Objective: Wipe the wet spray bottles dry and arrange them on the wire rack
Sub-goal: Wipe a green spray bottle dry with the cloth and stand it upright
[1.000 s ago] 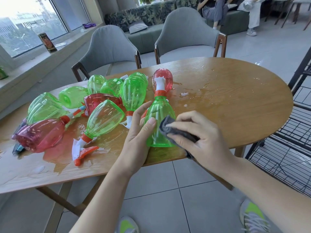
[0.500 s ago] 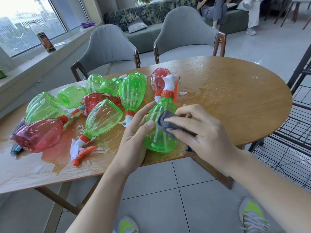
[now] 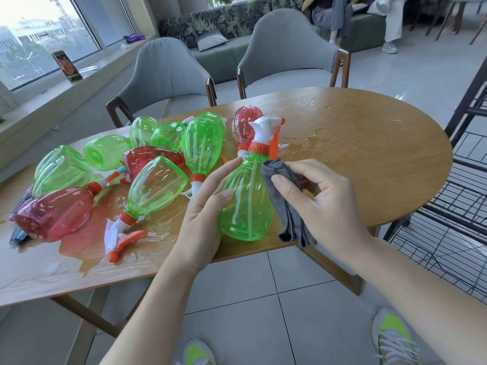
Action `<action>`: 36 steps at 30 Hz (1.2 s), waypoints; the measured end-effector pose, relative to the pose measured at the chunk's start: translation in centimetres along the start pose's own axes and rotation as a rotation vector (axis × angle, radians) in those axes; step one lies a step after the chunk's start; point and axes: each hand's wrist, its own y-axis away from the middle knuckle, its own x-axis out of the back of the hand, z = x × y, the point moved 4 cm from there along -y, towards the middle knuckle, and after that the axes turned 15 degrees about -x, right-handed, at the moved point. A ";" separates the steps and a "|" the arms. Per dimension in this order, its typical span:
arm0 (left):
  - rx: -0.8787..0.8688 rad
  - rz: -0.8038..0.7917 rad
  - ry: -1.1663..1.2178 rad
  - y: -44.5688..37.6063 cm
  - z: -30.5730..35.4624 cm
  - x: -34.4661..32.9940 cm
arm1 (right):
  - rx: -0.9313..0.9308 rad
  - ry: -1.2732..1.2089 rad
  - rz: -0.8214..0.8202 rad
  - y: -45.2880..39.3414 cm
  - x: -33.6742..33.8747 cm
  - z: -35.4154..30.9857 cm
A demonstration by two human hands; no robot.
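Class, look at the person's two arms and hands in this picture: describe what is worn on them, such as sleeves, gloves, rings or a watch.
Both forearms are bare as far as the picture shows; no sleeve reaches into view. The left hand and the right hand wear no gloves. No ring, watch, bracelet or marking shows on either hand or wrist. The fingernails look short and unpainted.

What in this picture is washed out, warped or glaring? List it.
Head view: the window at upper left is blown out white; wide-angle bending curves the table edge and wire rack; glare glints on the wet tabletop and the held green bottle.
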 end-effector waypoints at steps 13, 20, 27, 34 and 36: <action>0.017 0.036 0.002 -0.3 0.1 0.0 | 0.056 -0.003 -0.066 0.2 -1.0 0.2; 0.000 0.033 -0.083 0.0 0.8 -0.4 | 0.222 0.147 -0.036 0.5 -1.3 -0.2; -0.010 0.077 -0.039 0.3 0.9 -0.8 | 0.235 0.156 -0.017 1.4 -1.7 -0.3; 0.013 0.105 -0.049 0.2 0.4 -0.6 | 0.524 0.347 -0.195 4.0 -3.1 -0.2; 0.024 0.118 -0.048 0.2 0.6 -0.5 | 0.582 0.412 -0.189 4.0 -3.0 -0.3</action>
